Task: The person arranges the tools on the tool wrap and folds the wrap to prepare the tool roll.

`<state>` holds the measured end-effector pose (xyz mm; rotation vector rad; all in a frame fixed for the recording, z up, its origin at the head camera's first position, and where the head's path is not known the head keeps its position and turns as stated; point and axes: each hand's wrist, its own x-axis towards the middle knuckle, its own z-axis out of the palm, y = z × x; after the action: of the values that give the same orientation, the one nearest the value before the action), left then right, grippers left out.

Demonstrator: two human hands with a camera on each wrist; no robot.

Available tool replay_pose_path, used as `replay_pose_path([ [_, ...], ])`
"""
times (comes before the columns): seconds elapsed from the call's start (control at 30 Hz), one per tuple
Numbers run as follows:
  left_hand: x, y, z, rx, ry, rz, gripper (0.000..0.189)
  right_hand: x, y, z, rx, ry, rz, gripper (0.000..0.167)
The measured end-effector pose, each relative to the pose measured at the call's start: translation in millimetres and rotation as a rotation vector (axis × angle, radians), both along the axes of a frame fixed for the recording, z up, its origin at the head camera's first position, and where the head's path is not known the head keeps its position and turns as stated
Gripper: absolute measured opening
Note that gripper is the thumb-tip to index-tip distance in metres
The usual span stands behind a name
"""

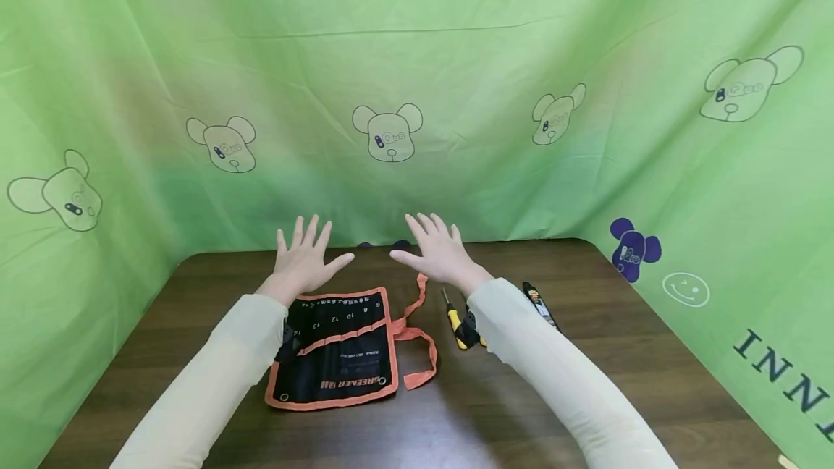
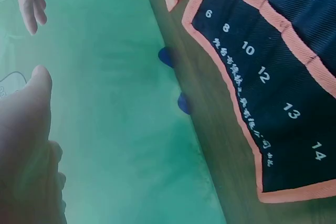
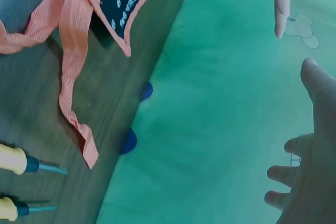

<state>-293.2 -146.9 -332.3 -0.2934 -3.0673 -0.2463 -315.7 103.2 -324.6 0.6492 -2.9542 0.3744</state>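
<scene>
Both hands hang in the air over the far part of the table, fingers spread, holding nothing. The left hand (image 1: pixel 302 264) is just beyond a black tool roll (image 1: pixel 352 360) with orange trim, which lies unrolled and flat. Printed numbers run along its row of pockets, and an orange tie strap (image 1: pixel 425 339) trails from its right side. My right hand (image 1: pixel 445 258) is above and beyond two yellow-and-black screwdrivers (image 3: pixel 11 158). In the head view, one screwdriver (image 1: pixel 454 318) shows plainly while the right wrist partly covers the other.
A slim black packaged item (image 1: pixel 538 302) lies right of the screwdrivers, partly behind the right sleeve. The brown wooden table (image 1: pixel 215 288) ends at a green cloth backdrop (image 1: pixel 391 194) printed with bear heads, which also closes in both sides.
</scene>
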Motion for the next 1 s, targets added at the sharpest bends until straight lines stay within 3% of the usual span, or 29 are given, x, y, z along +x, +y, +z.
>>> replay_pose_path([
  [0.63, 17.2, -27.4, -16.8, -0.014, 0.029, -0.034, 0.085, 21.7, -7, -17.2, -0.054, -0.035, 0.081, 0.081],
  [1.0, 20.4, -44.9, -38.9, 0.018, 0.045, -0.083, 0.083, 34.5, -11, -33.2, -0.146, -0.055, 0.121, 0.08],
])
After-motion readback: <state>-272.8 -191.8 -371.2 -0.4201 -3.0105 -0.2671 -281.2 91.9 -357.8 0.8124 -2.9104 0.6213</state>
